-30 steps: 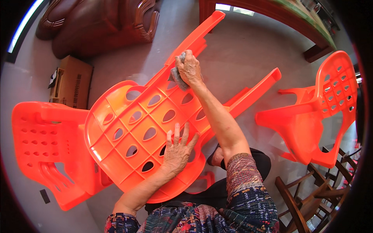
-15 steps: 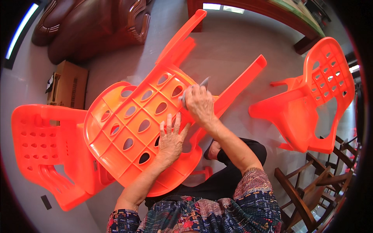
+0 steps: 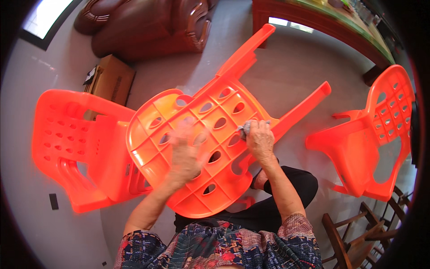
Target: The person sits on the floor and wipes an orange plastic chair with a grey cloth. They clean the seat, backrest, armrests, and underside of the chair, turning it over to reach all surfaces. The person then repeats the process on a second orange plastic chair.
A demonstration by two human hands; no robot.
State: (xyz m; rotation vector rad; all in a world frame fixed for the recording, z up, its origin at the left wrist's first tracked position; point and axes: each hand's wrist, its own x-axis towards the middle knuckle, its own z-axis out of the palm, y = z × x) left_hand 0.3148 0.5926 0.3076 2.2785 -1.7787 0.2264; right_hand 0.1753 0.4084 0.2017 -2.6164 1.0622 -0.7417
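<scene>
Overturned orange plastic chair [image 3: 201,148] sits mid-frame, underside up toward the camera. Seat is rounded, ribbed in a grid, with oval cut-outs in most cells. Two legs [image 3: 244,58] run out toward 1 o'clock and 2 o'clock; the rest of the frame is hidden under the seat. Colour is uniform glossy orange; I can't make out dirt or marks at this resolution.

Right hand [image 3: 260,141] is at about 3 o'clock of the seat, on its rim where the 2 o'clock leg joins. Fingers curled tight around a small grey cloth [image 3: 245,129], cloth pressed against the plastic. Cloth pokes out at 11 o'clock of the knuckles.

Left hand [image 3: 186,154] lies on the ribbed seat near centre, motion-blurred. Fingers look spread and flat on the surface, nothing held, but the blur keeps me from being sure.

So the chair lies under both hands: left at its middle, right at its right edge.

Around it: a second orange chair [image 3: 76,143] at 9 o'clock, touching or overlapping the seat edge; a third orange chair [image 3: 371,134] at 3 o'clock, well apart. Cardboard box [image 3: 112,80] at 10 o'clock, brown sofa [image 3: 148,27] at 11 o'clock, wooden chair [image 3: 354,242] at 5 o'clock.
</scene>
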